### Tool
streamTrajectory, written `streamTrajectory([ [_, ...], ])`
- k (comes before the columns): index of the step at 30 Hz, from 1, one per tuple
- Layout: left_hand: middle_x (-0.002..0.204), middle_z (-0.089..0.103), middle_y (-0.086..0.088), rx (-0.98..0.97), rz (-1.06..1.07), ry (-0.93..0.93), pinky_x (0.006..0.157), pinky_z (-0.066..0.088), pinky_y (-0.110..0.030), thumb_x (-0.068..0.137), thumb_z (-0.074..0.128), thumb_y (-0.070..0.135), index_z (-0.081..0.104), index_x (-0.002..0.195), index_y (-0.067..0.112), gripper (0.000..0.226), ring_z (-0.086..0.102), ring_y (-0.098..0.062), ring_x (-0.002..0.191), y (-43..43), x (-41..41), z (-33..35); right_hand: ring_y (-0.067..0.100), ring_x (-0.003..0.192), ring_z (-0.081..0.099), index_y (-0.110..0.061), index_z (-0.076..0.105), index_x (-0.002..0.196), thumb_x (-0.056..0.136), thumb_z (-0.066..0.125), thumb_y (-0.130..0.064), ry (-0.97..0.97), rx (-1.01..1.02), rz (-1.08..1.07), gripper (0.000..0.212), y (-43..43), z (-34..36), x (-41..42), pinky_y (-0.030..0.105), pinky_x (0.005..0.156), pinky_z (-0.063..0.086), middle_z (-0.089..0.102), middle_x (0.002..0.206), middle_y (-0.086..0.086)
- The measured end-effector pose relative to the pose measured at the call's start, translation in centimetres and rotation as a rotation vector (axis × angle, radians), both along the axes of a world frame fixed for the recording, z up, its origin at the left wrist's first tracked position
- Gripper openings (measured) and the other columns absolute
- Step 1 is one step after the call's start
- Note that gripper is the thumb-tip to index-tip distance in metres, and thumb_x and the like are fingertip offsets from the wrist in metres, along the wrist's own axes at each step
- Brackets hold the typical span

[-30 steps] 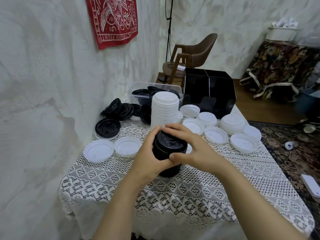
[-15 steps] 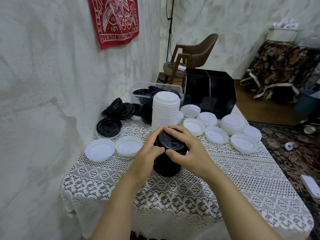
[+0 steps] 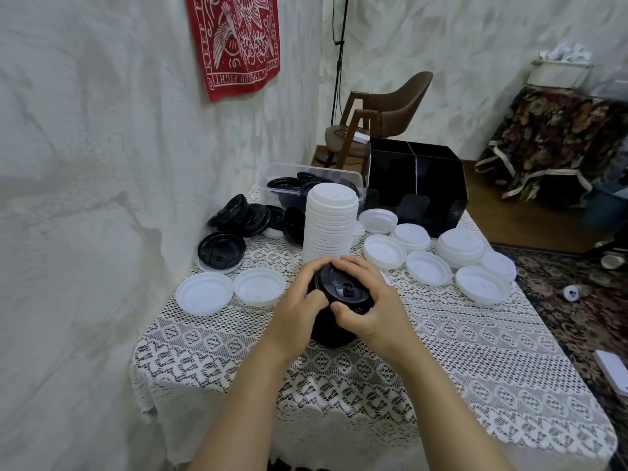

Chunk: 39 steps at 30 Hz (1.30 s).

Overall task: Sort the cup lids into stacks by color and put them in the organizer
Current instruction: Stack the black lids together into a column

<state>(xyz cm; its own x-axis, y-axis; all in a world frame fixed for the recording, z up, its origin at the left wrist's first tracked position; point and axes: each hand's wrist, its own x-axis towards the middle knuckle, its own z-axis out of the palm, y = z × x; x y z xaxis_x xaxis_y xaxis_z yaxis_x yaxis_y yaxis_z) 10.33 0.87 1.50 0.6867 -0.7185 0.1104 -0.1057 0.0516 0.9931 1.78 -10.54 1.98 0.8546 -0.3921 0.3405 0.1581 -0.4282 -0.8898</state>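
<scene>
black stack of lids (image 3: 343,287) clasped from both sides: left hand (image 3: 299,309) curled round its left edge, right hand (image 3: 373,312) curled round its right. upright on lace tablecloth (image 3: 441,351), mid-table. tall white lid stack (image 3: 331,226) just behind. loose white lids (image 3: 204,293) scattered around. black organizer (image 3: 414,178) at far edge.

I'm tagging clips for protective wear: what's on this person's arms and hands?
The left forearm and right forearm are bare to the frame's edge, no sleeves. The left grip and right grip show no gloves, rings, watch or bracelet.
</scene>
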Motion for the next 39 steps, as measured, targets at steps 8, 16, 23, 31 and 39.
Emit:
streamTrajectory([
  [8, 0.111, 0.066, 0.016, -0.046, 0.011, 0.016, 0.086, 0.047, -0.017, 0.071, 0.043, 0.016, 0.06, 0.113, 0.033, 0.049, 0.058, 0.001, 0.108, 0.2, 0.2, -0.2, -0.01, 0.12, 0.045, -0.035, 0.057, 0.115, 0.06, 0.068, -0.038, 0.006, 0.044, -0.059, 0.056, 0.5, -1.0, 0.3, 0.007, 0.098, 0.037, 0.046, 0.13, -0.024],
  [16, 0.102, 0.067, 0.023, -0.076, 0.027, 0.009, 0.081, 0.045, -0.01, 0.071, 0.042, 0.015, 0.06, 0.109, 0.032, 0.046, 0.059, 0.008, 0.101, 0.3, -0.1, -0.3, -0.013, 0.115, 0.046, -0.031, 0.059, 0.114, 0.064, 0.07, -0.021, 0.023, 0.036, -0.043, 0.052, 0.4, -0.8, 0.3, 0.002, 0.092, 0.035, 0.048, 0.129, -0.019],
  [23, 0.114, 0.066, 0.018, 0.021, 0.045, -0.005, 0.089, 0.046, -0.014, 0.083, 0.05, 0.016, 0.06, 0.12, 0.027, 0.041, 0.057, 0.002, 0.112, 0.9, 0.9, 1.0, -0.014, 0.116, 0.045, -0.033, 0.058, 0.114, 0.064, 0.071, -0.023, 0.006, 0.037, -0.053, 0.052, 0.3, -1.0, 0.4, 0.002, 0.093, 0.035, 0.047, 0.129, -0.023],
  [31, 0.122, 0.062, -0.011, 0.594, 0.638, -0.616, 0.089, 0.046, -0.037, 0.094, 0.052, 0.015, 0.06, 0.127, 0.009, 0.035, 0.057, -0.028, 0.109, 2.4, 9.7, 0.8, -0.014, 0.12, 0.042, -0.044, 0.056, 0.113, 0.062, 0.068, -0.043, 0.028, 0.037, -0.051, 0.053, 0.2, -1.2, 0.3, 0.008, 0.097, 0.037, 0.044, 0.13, -0.032],
  [39, 0.098, 0.064, -0.011, 1.015, 0.538, -0.901, 0.072, 0.043, -0.034, 0.092, 0.053, 0.025, 0.07, 0.089, 0.01, 0.024, 0.06, -0.033, 0.088, 3.1, 14.0, -0.2, -0.017, 0.119, 0.041, -0.04, 0.056, 0.115, 0.067, 0.069, -0.029, 0.028, 0.045, -0.048, 0.051, 0.2, -1.2, 0.3, 0.0, 0.091, 0.035, 0.043, 0.132, -0.028],
])
